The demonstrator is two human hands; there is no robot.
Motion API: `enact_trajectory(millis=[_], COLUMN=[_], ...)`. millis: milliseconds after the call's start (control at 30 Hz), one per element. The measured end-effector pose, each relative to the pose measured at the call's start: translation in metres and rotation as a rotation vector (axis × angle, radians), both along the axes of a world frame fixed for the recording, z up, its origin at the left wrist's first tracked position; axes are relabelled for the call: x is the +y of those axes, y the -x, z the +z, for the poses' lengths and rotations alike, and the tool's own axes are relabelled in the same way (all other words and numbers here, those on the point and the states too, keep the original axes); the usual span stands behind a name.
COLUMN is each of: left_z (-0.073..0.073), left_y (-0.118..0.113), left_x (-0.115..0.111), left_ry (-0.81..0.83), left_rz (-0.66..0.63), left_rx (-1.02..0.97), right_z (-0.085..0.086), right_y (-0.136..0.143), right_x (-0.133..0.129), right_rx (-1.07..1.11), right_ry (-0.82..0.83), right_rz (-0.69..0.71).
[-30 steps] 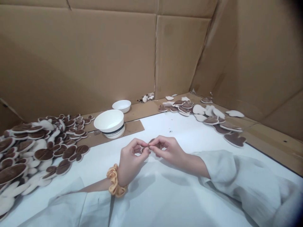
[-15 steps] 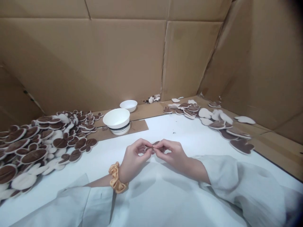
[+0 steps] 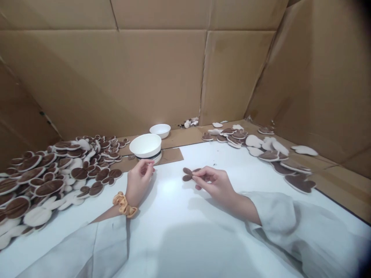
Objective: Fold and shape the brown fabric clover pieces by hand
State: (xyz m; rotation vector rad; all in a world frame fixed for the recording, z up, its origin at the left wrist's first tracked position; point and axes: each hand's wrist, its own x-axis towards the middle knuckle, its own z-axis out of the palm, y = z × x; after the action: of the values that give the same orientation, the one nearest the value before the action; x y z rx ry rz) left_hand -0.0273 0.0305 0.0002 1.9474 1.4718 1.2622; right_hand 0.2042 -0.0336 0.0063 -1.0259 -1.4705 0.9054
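Observation:
My right hand (image 3: 216, 183) pinches a small brown fabric piece (image 3: 187, 177) by its middle, above the white tabletop. Rounded petal-like lobes of the piece stick out to the left of my fingertips; the rest is hidden by the fingers. My left hand (image 3: 139, 179), with a yellow scrunchie (image 3: 124, 204) at the wrist, is in front of the larger white paper bowl (image 3: 145, 146). Its thumb and fingers are pressed together near the bowl's lower side. Whatever they hold, if anything, is too small to make out.
On the left lies a large heap of brown-and-white padded fabric pieces (image 3: 49, 188). More such pieces (image 3: 269, 155) are spread at the back right. A smaller white bowl (image 3: 160, 131) stands behind the larger one. Cardboard walls (image 3: 162, 73) enclose the table.
My left hand has parted from the fabric piece and moved left toward the larger bowl. My right hand keeps hold of the piece, whose lobes now show. The view has shifted slightly.

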Motion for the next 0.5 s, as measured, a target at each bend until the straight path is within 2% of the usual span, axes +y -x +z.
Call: enact_trajectory(millis=[133,333,400,500], left_z=[0.0,0.003,0.003,0.004], left_y=[0.009,-0.003,-0.012,-0.026], left_x=[0.006,0.012,0.014,0.017], left_ry=[-0.07,-0.113,-0.087,-0.062], left_rz=[0.057,-0.013,0.0,0.037], left_rx=[0.346,0.98,1.062,1.082], right_z=[0.0,-0.001,-0.001,0.0], right_y=[0.001,0.003,0.003,0.003], right_x=[-0.001,-0.001,-0.001,-0.001], right_rx=[0.082,0.11,0.11,0.11], right_ry=[0.029,0.077,0.088,0.086], right_rz=[0.05,0.083,0.088,0.093])
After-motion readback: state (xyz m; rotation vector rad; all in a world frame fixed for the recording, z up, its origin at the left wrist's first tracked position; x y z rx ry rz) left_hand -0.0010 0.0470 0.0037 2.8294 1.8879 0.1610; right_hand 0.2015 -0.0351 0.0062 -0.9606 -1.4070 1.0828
